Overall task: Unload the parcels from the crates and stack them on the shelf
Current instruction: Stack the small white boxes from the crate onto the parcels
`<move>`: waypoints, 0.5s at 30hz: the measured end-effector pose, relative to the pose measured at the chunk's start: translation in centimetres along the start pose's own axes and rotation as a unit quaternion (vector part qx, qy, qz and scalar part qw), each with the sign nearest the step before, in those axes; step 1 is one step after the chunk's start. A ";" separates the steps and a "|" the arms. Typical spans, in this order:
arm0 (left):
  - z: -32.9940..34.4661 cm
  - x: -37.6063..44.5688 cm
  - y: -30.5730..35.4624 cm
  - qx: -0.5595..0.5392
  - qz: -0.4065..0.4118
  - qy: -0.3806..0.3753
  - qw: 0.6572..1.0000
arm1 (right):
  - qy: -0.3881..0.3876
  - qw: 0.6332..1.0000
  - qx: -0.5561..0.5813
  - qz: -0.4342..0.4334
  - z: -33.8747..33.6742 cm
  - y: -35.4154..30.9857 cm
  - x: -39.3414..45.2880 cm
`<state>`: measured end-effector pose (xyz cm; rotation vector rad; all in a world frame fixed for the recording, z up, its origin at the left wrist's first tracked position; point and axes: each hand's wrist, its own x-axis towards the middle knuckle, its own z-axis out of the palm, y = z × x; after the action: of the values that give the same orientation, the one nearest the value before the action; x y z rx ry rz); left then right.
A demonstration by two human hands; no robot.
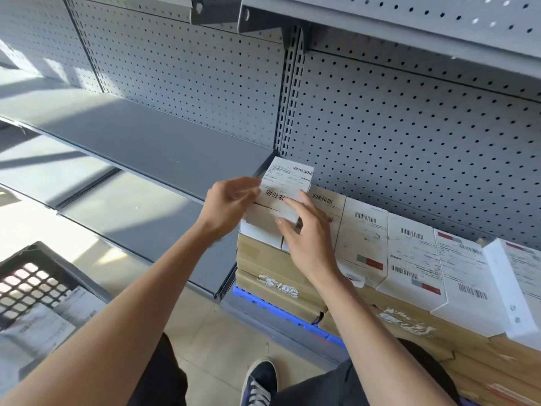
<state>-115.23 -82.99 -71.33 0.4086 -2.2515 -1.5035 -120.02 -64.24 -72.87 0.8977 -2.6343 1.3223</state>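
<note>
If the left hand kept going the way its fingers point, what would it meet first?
The left hand points right, already touching the small white parcel both hands hold; beyond it, probably the right hand, though depth is unclear.

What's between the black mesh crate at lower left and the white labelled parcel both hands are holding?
Head view: only bare grey shelf boards and the left forearm lie between the black crate and the white parcel; no other parcels.
</note>
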 end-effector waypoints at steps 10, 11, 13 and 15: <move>-0.2 0.3 -0.9 0.008 -0.020 -0.009 1.000 | -0.012 0.999 -0.026 -0.022 1.6 0.4 0.6; -0.2 0.3 -1.0 0.006 -0.023 -0.007 1.000 | -0.011 0.999 -0.025 -0.025 1.7 0.4 0.6; -0.1 0.3 -1.1 0.000 -0.025 -0.005 1.000 | -0.007 0.999 -0.023 -0.036 1.7 0.6 0.5; -0.1 0.1 -1.1 -0.001 -0.023 -0.004 1.000 | -0.002 0.999 -0.021 -0.050 1.9 0.9 0.3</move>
<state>-115.26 -83.54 -72.26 0.4566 -2.2605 -1.5324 -120.36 -65.41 -74.56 1.0134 -2.5723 1.2383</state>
